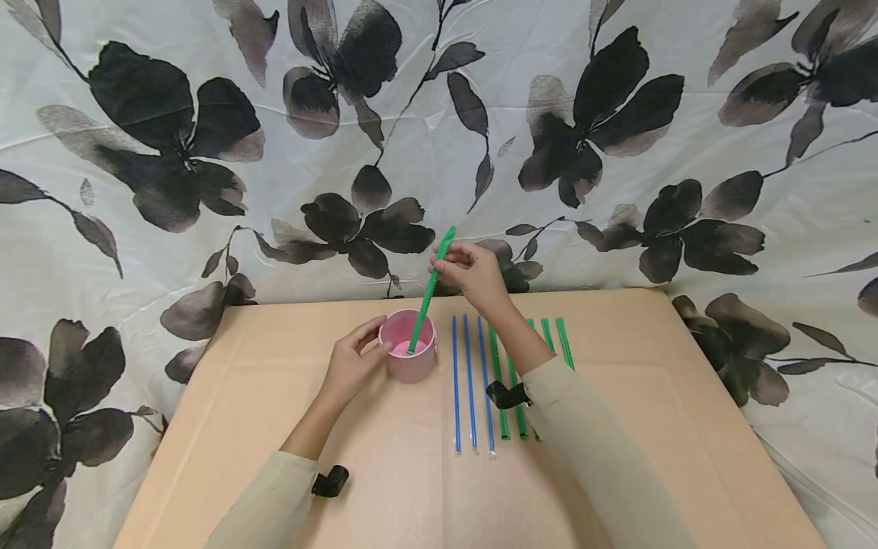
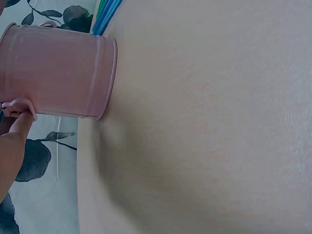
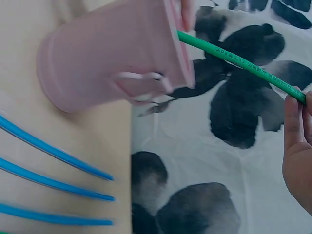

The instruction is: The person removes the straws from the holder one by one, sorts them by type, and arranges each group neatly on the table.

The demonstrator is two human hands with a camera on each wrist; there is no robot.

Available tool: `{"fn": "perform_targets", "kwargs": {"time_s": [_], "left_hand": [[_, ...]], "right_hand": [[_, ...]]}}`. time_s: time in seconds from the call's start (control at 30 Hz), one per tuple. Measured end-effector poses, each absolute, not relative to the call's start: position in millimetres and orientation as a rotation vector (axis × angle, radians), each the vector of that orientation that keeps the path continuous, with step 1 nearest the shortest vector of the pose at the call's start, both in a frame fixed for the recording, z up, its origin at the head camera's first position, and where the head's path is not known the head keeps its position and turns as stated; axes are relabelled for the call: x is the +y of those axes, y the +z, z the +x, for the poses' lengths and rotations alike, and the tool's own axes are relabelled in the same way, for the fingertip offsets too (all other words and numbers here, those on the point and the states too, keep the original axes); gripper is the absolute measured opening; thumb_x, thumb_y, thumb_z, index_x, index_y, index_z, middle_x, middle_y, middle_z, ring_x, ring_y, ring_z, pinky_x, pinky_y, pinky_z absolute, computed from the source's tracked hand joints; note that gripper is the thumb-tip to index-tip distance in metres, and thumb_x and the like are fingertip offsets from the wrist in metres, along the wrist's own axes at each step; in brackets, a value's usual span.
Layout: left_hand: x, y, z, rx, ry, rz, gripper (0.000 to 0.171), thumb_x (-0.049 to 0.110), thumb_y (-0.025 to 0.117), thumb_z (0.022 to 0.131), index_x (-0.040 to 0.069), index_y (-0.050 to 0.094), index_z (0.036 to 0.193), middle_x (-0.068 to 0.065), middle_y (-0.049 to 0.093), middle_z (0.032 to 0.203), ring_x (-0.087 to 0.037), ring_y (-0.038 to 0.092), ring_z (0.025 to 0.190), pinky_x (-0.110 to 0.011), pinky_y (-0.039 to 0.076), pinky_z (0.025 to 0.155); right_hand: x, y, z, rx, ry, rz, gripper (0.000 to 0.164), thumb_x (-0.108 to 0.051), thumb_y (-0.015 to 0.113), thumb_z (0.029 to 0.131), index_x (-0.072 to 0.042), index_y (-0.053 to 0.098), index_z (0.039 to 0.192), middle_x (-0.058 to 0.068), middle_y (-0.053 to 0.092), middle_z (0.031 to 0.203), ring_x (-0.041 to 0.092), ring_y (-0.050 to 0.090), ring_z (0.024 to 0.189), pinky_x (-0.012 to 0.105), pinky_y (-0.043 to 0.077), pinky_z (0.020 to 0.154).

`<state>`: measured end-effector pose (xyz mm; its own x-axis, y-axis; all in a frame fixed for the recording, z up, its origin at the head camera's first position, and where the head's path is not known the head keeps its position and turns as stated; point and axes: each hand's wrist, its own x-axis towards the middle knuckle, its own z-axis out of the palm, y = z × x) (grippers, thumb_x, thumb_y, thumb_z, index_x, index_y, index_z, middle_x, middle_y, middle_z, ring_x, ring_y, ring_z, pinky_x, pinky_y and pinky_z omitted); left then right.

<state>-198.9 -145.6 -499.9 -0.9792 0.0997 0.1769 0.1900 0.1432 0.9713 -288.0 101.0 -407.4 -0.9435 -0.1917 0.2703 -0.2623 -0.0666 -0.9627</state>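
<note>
A small pink bucket (image 1: pixel 412 370) stands upright near the table's far edge. My left hand (image 1: pixel 353 364) grips its left side at the rim; in the left wrist view a finger (image 2: pixel 22 124) lies against the bucket's handle lug (image 2: pixel 19 106). Between thumb and fingers, my right hand (image 1: pixel 473 276) pinches a green straw (image 1: pixel 428 293) near its upper end. The straw leans, its lower end inside the bucket. Printed marks show along this straw (image 3: pixel 239 61) in the right wrist view.
Right of the bucket, several blue straws (image 1: pixel 472 396) and green straws (image 1: pixel 503 404) lie side by side, the green ones partly hidden by my right forearm. The brown table (image 1: pixel 384 488) ends just behind the bucket, against a white floral cloth (image 1: pixel 494 46).
</note>
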Motion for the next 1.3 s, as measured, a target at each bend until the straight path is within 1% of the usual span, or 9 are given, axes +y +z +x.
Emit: {"fn": "perform_targets", "kwargs": {"time_s": [0.13,0.17,0.23,0.5,0.67,0.8,0.97,1.1,1.3], "left_hand": [[-146.1,-499.4,-198.6,-2.322,-1.985,-0.289,0.053,0.003,0.073,0.094,-0.004,0.056,0.144,-0.024,0.058,0.145,-0.037,0.055,0.137,-0.041,0.048,0.115],[-146.3,-499.3,-198.5,-2.321,-1.986,-0.288,0.053,0.003,0.073,0.094,-0.003,0.057,0.144,-0.024,0.059,0.145,-0.036,0.055,0.136,-0.039,0.049,0.114],[-146.5,-499.0,-198.4,-2.322,-1.988,-0.292,0.053,0.002,0.074,0.094,-0.003,0.057,0.143,-0.023,0.059,0.144,-0.035,0.055,0.136,-0.036,0.050,0.113],[-148.4,-499.4,-195.7,-2.315,-1.989,-0.299,0.052,-0.002,0.072,0.093,-0.004,0.057,0.143,-0.026,0.059,0.143,-0.040,0.055,0.136,-0.050,0.045,0.115],[-148.5,-500.4,-194.9,-2.317,-1.993,-0.301,0.052,-0.004,0.071,0.093,-0.005,0.057,0.143,-0.026,0.059,0.144,-0.040,0.055,0.135,-0.039,0.049,0.115],[-148.4,-500.2,-194.3,-2.318,-2.000,-0.309,0.052,-0.005,0.071,0.093,-0.005,0.057,0.143,-0.025,0.058,0.145,-0.041,0.055,0.136,-0.031,0.051,0.112],[-149.1,-499.8,-192.8,-2.322,-2.015,-0.308,0.052,-0.004,0.071,0.093,-0.005,0.056,0.143,-0.025,0.058,0.145,-0.041,0.054,0.136,-0.041,0.049,0.114],[-150.1,-499.2,-192.0,-2.337,-2.016,-0.308,0.052,-0.002,0.071,0.094,-0.005,0.056,0.144,-0.025,0.058,0.146,-0.040,0.054,0.137,-0.043,0.048,0.115],[-153.3,-497.2,-189.7,-2.348,-2.009,-0.304,0.052,-0.002,0.071,0.094,-0.004,0.056,0.144,-0.024,0.057,0.146,-0.039,0.054,0.137,-0.046,0.046,0.115]], "right_hand": [[112.4,-390.4,-283.7,-2.016,2.262,0.528,0.032,0.001,0.069,0.096,0.015,0.063,0.124,0.005,0.075,0.100,0.014,0.077,0.093,0.036,0.064,0.090],[115.6,-386.3,-282.7,-2.002,2.260,0.531,0.032,0.002,0.069,0.096,0.014,0.063,0.124,0.002,0.075,0.099,0.015,0.077,0.093,0.031,0.065,0.088],[123.2,-378.8,-280.3,-1.971,2.260,0.536,0.033,0.003,0.069,0.096,0.016,0.062,0.125,0.000,0.075,0.096,0.013,0.077,0.090,0.032,0.065,0.087],[160.9,-367.9,-269.5,-2.002,2.152,0.498,0.033,0.001,0.069,0.096,0.013,0.064,0.127,0.000,0.077,0.100,0.010,0.077,0.091,0.028,0.064,0.086],[187.1,-376.7,-262.3,-2.057,2.097,0.426,0.034,-0.003,0.071,0.096,0.009,0.066,0.127,0.009,0.077,0.105,0.012,0.077,0.092,0.027,0.064,0.086],[208.6,-387.2,-255.5,-2.129,2.027,0.342,0.033,-0.008,0.072,0.096,0.005,0.069,0.126,0.002,0.078,0.102,0.010,0.077,0.090,0.025,0.064,0.085],[235.8,-399.3,-245.9,-2.223,1.930,0.289,0.032,-0.009,0.071,0.098,0.005,0.068,0.125,-0.006,0.076,0.097,0.005,0.075,0.089,0.021,0.063,0.084],[255.9,-407.0,-240.1,-2.273,1.872,0.244,0.033,-0.010,0.071,0.098,0.006,0.068,0.126,-0.010,0.075,0.095,0.002,0.074,0.088,0.020,0.063,0.082],[281.3,-420.9,-236.4,-2.371,1.867,0.181,0.034,-0.012,0.071,0.098,0.008,0.067,0.126,-0.006,0.075,0.096,0.002,0.074,0.090,0.022,0.063,0.082]]}}
